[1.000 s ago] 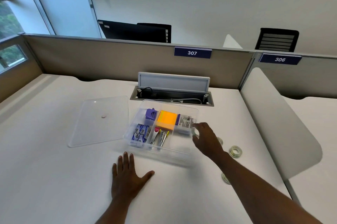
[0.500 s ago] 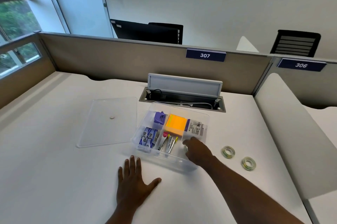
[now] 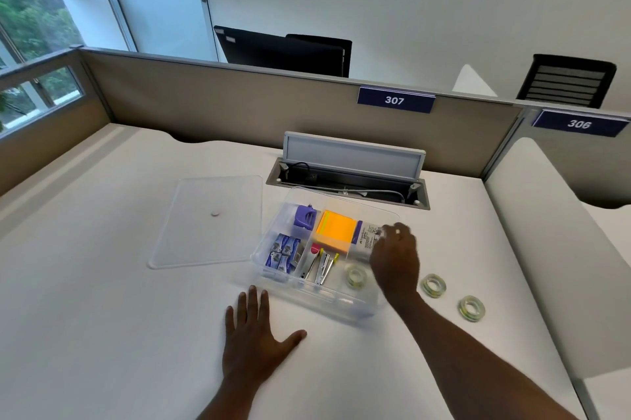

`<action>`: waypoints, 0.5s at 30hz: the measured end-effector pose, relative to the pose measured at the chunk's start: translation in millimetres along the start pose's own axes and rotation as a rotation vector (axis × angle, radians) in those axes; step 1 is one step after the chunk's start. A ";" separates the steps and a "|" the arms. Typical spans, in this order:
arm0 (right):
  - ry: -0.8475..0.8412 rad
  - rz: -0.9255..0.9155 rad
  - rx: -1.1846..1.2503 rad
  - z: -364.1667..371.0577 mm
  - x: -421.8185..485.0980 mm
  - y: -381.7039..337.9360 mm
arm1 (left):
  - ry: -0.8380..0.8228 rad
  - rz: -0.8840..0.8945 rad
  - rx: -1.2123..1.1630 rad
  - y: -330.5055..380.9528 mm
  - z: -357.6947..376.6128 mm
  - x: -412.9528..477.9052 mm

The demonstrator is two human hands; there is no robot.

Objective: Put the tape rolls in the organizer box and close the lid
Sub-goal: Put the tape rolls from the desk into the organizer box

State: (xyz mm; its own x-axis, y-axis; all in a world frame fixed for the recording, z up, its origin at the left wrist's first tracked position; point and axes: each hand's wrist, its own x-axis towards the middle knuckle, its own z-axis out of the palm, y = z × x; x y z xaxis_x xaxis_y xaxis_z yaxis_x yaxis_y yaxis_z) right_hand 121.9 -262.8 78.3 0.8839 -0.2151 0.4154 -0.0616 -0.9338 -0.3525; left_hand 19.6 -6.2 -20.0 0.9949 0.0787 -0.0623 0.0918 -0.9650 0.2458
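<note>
1 tape roll [image 3: 356, 276] lies flat in organizer box [image 3: 341, 303], near-right compartment. Right hand [image 3: 395, 257] above box, fingers loosely curled, holding nothing visible. 2 rolls [image 3: 433, 285] [image 3: 471, 308] just right of it; left hand [image 3: 254, 339] flat, farther off.

On the white desk [image 3: 102, 317] stands a clear organizer box [image 3: 317, 296], open, with its lid [image 3: 208, 221] lying flat just to its left. One tape roll [image 3: 356, 276] lies in the box's near right compartment; two more tape rolls [image 3: 433, 285] [image 3: 471, 308] lie on the desk to the right. The right hand [image 3: 396, 257] hovers over the box's right side, fingers curled and empty. The left hand [image 3: 254, 341] lies flat, near the box.
</note>
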 end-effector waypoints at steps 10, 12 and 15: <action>-0.564 0.271 -0.278 -10.8 -35.2 96.3 | -0.009 0.001 0.015 -0.4 1.2 -0.7; -0.628 0.219 -0.299 -10.5 -42.2 102.6 | -0.014 0.005 0.020 -0.4 0.2 -1.0; -0.566 0.145 -0.321 -14.5 -45.6 103.8 | -0.013 0.007 0.026 -0.3 -0.8 -2.1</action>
State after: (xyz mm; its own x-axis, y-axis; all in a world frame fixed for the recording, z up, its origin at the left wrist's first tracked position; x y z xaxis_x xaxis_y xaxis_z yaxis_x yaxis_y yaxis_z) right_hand 68.5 -354.1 34.9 0.9579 -0.2431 -0.1529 -0.2555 -0.9644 -0.0676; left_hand 17.5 -5.8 -19.2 0.9949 0.0688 -0.0737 0.0836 -0.9716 0.2213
